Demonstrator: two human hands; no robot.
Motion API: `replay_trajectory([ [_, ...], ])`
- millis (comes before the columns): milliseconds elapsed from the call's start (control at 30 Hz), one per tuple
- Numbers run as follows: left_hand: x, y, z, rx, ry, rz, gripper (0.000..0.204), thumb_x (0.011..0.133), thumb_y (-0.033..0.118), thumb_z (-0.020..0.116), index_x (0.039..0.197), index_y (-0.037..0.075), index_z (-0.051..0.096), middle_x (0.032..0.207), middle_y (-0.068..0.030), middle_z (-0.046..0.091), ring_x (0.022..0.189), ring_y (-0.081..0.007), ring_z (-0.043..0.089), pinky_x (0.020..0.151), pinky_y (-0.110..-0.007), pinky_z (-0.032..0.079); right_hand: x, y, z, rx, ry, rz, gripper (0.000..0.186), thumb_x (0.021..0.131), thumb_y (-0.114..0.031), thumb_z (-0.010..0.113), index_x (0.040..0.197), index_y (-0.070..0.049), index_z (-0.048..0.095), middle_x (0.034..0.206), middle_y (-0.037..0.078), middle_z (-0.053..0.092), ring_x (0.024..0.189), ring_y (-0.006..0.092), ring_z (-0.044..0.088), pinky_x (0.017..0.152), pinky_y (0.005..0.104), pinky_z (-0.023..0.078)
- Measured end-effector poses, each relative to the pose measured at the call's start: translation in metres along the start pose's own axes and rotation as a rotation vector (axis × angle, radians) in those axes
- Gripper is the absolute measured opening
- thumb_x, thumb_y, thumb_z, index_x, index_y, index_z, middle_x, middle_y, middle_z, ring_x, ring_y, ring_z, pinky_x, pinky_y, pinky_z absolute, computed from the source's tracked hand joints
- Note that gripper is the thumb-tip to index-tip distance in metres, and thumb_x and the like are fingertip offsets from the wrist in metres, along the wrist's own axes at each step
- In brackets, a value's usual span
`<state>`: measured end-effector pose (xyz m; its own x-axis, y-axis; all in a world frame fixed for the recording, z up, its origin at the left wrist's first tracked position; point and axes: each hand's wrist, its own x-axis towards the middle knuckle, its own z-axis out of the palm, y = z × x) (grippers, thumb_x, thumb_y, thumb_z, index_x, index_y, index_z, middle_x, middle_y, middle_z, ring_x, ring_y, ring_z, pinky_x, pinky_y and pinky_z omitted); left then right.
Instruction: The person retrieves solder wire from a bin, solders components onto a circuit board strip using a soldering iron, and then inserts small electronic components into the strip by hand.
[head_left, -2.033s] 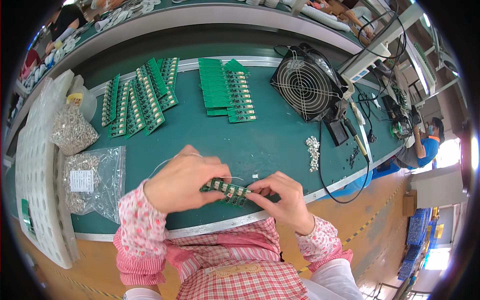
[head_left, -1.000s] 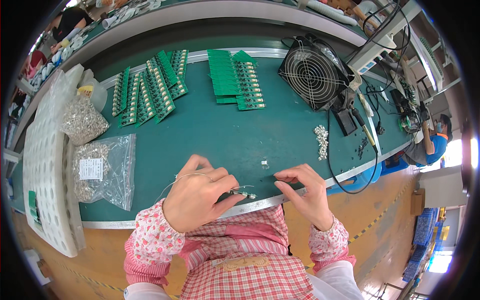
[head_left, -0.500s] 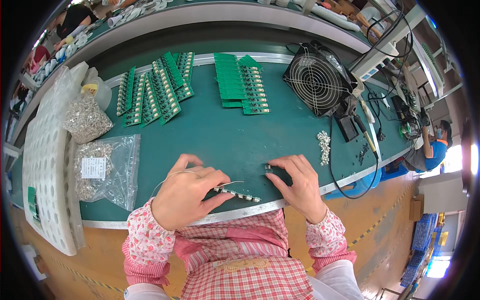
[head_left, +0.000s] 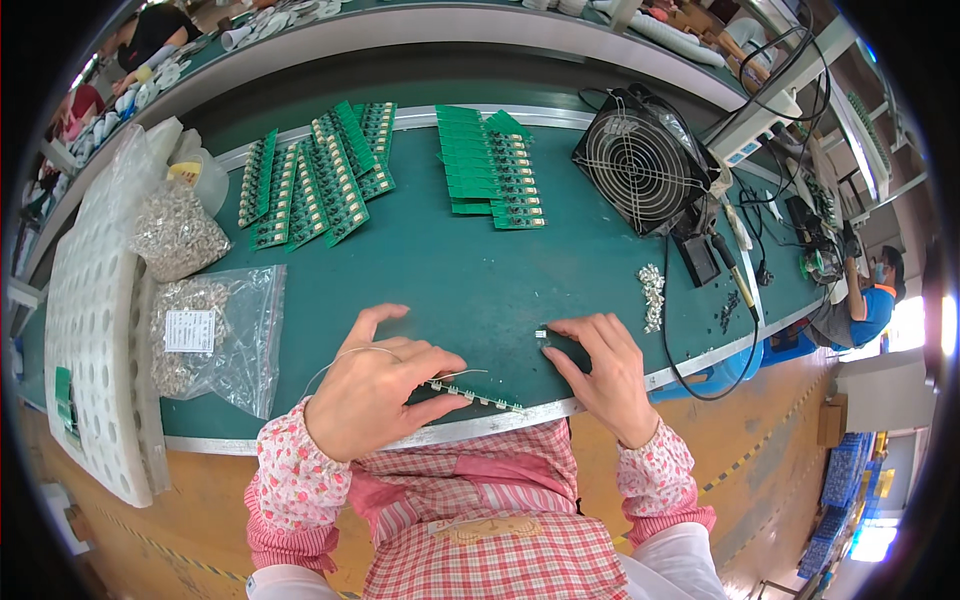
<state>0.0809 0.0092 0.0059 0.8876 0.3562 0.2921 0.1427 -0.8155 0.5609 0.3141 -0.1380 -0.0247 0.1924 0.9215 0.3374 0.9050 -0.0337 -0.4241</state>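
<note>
My left hand (head_left: 375,385) grips a strip of green circuit board (head_left: 480,398) with small white parts, tilted nearly edge-on above the bench's front edge; a thin pale wire (head_left: 466,372) runs over that hand. My right hand (head_left: 600,375) has thumb and index finger apart at a small white connector (head_left: 540,334) on the green mat (head_left: 400,270); I cannot tell whether they touch it. To its upper right lies a heap of white connectors (head_left: 652,298). Fanned board strips (head_left: 300,190) and a stack of boards (head_left: 470,165) lie behind my hands.
Bags of parts (head_left: 175,235) and a foam tray (head_left: 85,360) are on the left. A black fan (head_left: 640,170), soldering iron (head_left: 735,265), loose cables and black parts (head_left: 728,312) are on the right. A co-worker (head_left: 865,310) sits far right; others work across the bench.
Since two seconds ago my right hand has let go of the board strip and moved up and right to the single connector. The strip in my left hand has turned more edge-on.
</note>
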Motion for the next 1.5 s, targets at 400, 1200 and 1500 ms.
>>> replay_trajectory([
  [400,-0.011,-0.002,0.008,-0.023,0.052,0.029,0.023,0.072,0.02,0.082,0.091,0.012,0.071,0.074,0.0005,0.069,0.068,-0.0145,0.065,0.097,-0.042,0.043,-0.015,0.13,-0.08,1.36,0.753,0.786,0.055,0.096,-0.032,0.06,0.135,0.003,0.043,0.113,0.01,0.063,0.075,0.0109,0.061,0.058,0.0203,0.05],
  [1200,-0.026,0.002,0.011,0.086,0.032,0.109,0.03,0.071,0.018,0.083,0.095,0.009,0.068,0.083,0.0,0.069,0.083,-0.0167,0.068,0.097,-0.048,0.043,-0.06,-0.027,-0.04,0.975,0.352,0.501,0.018,0.085,-0.002,0.062,0.101,0.0,0.054,0.089,0.009,0.063,0.062,0.0086,0.057,0.056,0.0205,0.047],
  [1500,-0.028,0.003,0.013,0.102,0.046,0.104,0.028,0.072,0.017,0.082,0.094,0.009,0.068,0.085,-0.0015,0.07,0.085,-0.0167,0.069,0.097,-0.049,0.043,-0.058,-0.052,-0.012,1.132,0.233,0.256,0.026,0.087,0.003,0.064,0.101,0.003,0.043,0.073,0.015,0.064,0.057,0.0127,0.064,0.049,0.0238,0.052],
])
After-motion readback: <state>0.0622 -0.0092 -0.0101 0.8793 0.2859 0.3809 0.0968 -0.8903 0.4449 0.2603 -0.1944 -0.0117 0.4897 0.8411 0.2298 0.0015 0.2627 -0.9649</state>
